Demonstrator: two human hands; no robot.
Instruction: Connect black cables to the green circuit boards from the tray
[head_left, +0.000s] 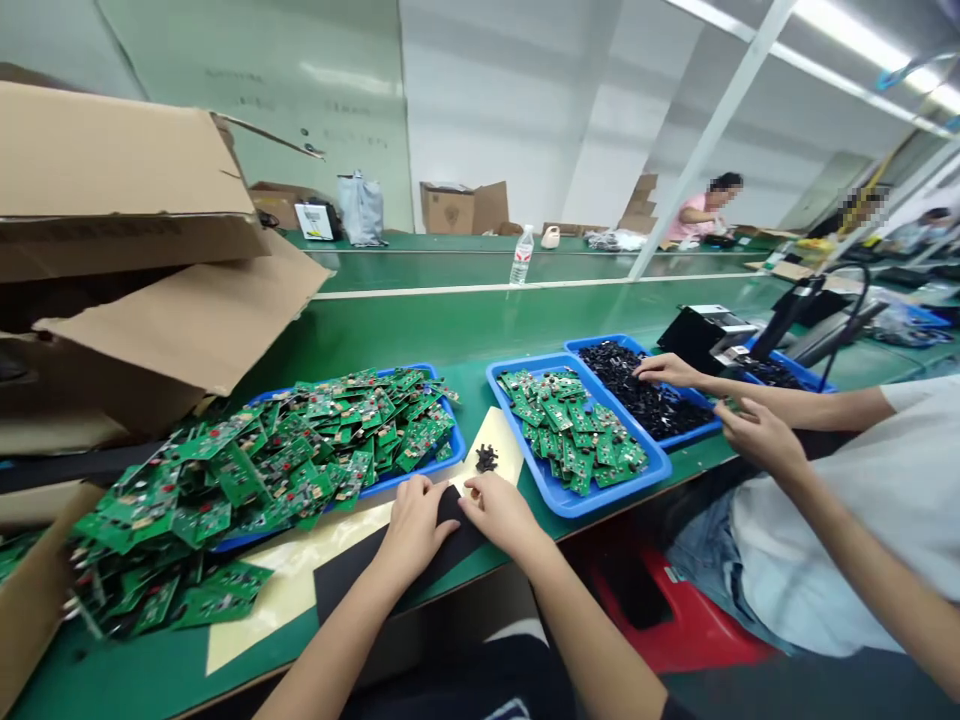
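Note:
My left hand [410, 530] rests over a black sheet [352, 578] at the table's front edge. Its thumb stands apart from the bent fingers, and black shows in the gap. Close beside it, my right hand [504, 512] has thumb and fingertips drawn together at the sheet's right end; whatever is between them is too small to name. A small heap of black parts [487, 458] lies just beyond my fingers on pale yellow paper [504, 432]. Left of my hands, green circuit boards [300, 455] are piled high over a blue tray [455, 447].
To the right, another blue tray [571, 507] holds circuit boards. A co-worker's hands [761, 440] work by a blue tray of black parts [637, 390]. An opened cardboard box [127, 160] stands at left. A water bottle [521, 256] is farther back.

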